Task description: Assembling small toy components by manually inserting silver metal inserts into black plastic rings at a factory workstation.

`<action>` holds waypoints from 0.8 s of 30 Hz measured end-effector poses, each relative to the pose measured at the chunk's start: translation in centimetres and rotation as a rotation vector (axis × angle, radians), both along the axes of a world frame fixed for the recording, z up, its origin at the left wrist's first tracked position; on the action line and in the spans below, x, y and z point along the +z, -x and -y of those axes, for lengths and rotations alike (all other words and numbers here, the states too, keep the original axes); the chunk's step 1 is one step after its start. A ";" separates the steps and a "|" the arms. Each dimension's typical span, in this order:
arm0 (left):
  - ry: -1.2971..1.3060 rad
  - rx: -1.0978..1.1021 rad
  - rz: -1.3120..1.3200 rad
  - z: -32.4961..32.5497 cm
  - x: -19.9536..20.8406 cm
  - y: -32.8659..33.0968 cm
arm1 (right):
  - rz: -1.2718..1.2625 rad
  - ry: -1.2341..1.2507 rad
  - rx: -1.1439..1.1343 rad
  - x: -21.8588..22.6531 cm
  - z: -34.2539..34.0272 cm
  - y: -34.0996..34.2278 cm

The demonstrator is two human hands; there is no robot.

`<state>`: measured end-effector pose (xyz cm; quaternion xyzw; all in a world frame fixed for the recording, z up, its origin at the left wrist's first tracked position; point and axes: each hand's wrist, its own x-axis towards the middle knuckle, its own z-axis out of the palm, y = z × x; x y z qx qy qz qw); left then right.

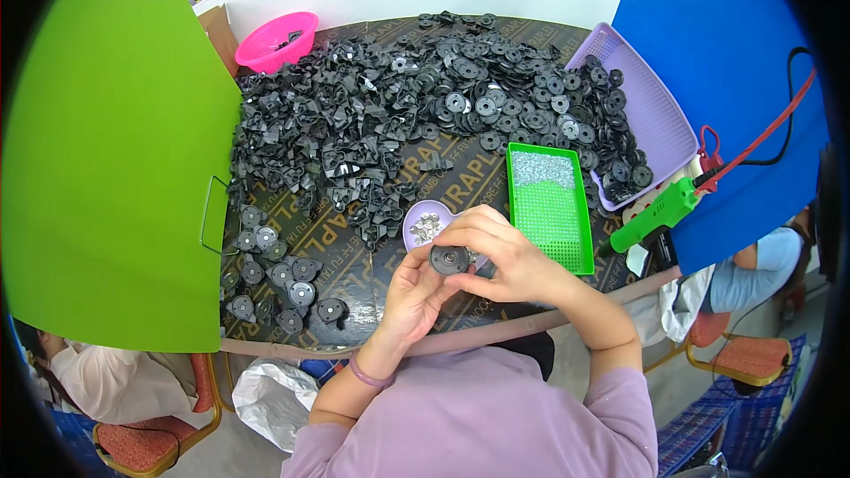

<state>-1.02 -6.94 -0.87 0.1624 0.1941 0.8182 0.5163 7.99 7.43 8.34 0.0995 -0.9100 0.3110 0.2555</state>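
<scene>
Between my left hand (405, 303) and my right hand (503, 257) is a round black plastic part (449, 258), held above the table's near edge. The fingers of both hands are closed around its rim, and its flat face with a centre hole shows. Just beyond the hands stands a small purple dish (410, 228) with shiny metal pieces (427, 228) in it; my right hand hides part of it. A green tray (547, 228) of tiny silvery pieces (542, 167) lies to the right. At the near left sits a group of similar round black parts (302, 292).
Angular black parts (305, 128) and black discs (509, 93) heap across the table. A purple basket (666, 106) and a green electric screwdriver (655, 215) with a red cord stand right. A pink bowl (257, 51) sits far left. Green (124, 159) and blue (708, 115) panels flank the table.
</scene>
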 end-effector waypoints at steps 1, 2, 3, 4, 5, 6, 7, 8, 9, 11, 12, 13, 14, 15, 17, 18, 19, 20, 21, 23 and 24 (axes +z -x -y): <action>-0.011 0.007 0.011 0.0 0.1 -0.1 | 0.000 0.001 -0.002 0.0 0.1 -0.1; -0.011 0.008 0.010 0.0 0.2 0.0 | -0.015 0.007 -0.024 -0.1 0.2 -0.1; -0.013 -0.002 0.000 0.0 0.3 0.0 | -0.029 0.013 -0.045 -0.1 0.2 -0.1; -0.015 -0.012 -0.010 0.0 0.4 0.1 | -0.030 0.013 -0.044 -0.1 0.2 -0.2; -0.014 -0.011 -0.011 0.1 0.4 0.1 | -0.035 -0.001 -0.054 -0.1 0.2 -0.2; -0.012 -0.005 -0.015 0.2 0.4 0.1 | -0.040 -0.015 -0.064 -0.1 0.2 -0.3; -0.010 0.001 -0.019 0.2 0.4 0.1 | -0.041 -0.014 -0.062 -0.1 0.2 -0.3; -0.009 0.003 -0.019 0.2 0.4 0.1 | -0.028 -0.023 -0.069 0.0 0.4 -0.3; -0.010 0.004 -0.014 0.2 0.3 0.0 | -0.015 -0.032 -0.077 0.0 0.4 -0.4; -0.010 0.008 -0.011 0.2 0.2 0.0 | -0.001 -0.048 -0.073 0.0 0.5 -0.5; 0.002 0.023 -0.013 0.3 0.1 0.0 | 0.012 -0.064 -0.071 -0.1 0.5 -0.5; 0.013 0.038 -0.016 0.3 0.0 -0.1 | 0.011 -0.064 -0.068 -0.2 0.5 -0.5; 0.013 0.040 -0.017 0.2 0.1 -0.1 | 0.040 -0.037 -0.073 -0.4 0.5 -0.5; 0.024 0.034 -0.028 0.2 0.2 -0.1 | 0.069 -0.010 -0.078 -0.5 0.5 -0.5; 0.037 0.033 -0.039 0.2 0.2 -0.1 | 0.095 0.004 -0.075 -0.4 0.3 -0.4; 0.035 0.039 -0.038 0.3 0.1 -0.1 | 0.122 0.018 -0.075 -0.4 0.3 -0.3; 0.034 0.046 -0.036 0.5 0.0 0.0 | 0.121 0.019 -0.069 -0.5 0.4 -0.3; 0.036 0.052 -0.038 0.6 0.1 0.0 | 0.129 0.004 -0.048 -0.6 0.4 -0.3; 0.064 0.050 -0.035 0.9 0.4 0.0 | 0.136 -0.010 -0.026 -0.7 0.5 -0.2; 0.097 0.061 -0.033 1.4 1.0 0.3 | 0.155 -0.004 -0.021 -0.7 0.6 0.0; 0.051 0.020 0.013 1.7 1.3 0.6 | 0.177 0.000 -0.024 -0.7 0.7 0.2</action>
